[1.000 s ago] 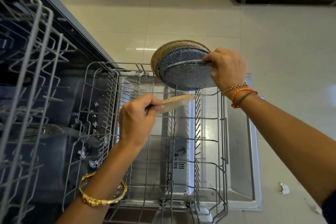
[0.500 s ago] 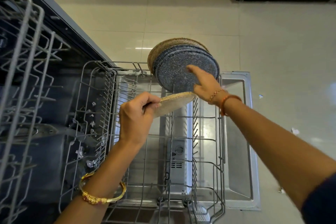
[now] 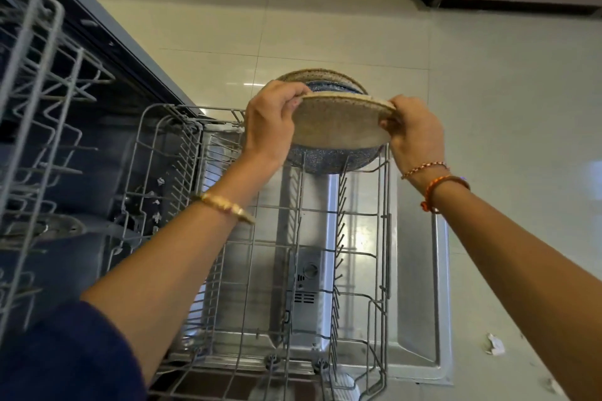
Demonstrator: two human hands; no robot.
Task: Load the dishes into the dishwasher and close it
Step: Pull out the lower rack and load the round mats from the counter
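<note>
From the head camera, both hands hold one beige plate (image 3: pixel 338 122) by its rim. The left hand (image 3: pixel 270 120) pinches the left side of the rim, and the right hand (image 3: pixel 415 132) curls its fingers around the right side. The plate is over the far end of the lower rack (image 3: pixel 386 238), which is pulled out over the open dishwasher door (image 3: pixel 420 286). Just behind it, blue speckled plates (image 3: pixel 329 163) and another beige one already stand between the wire prongs there. The rest of the rack looks bare.

The plate looks hard and stiff, maybe a bit heavy, and it could chip or break if it bumps the wires. Holding it at two opposite sides of the rim seems safest while it goes into a slot.
</note>
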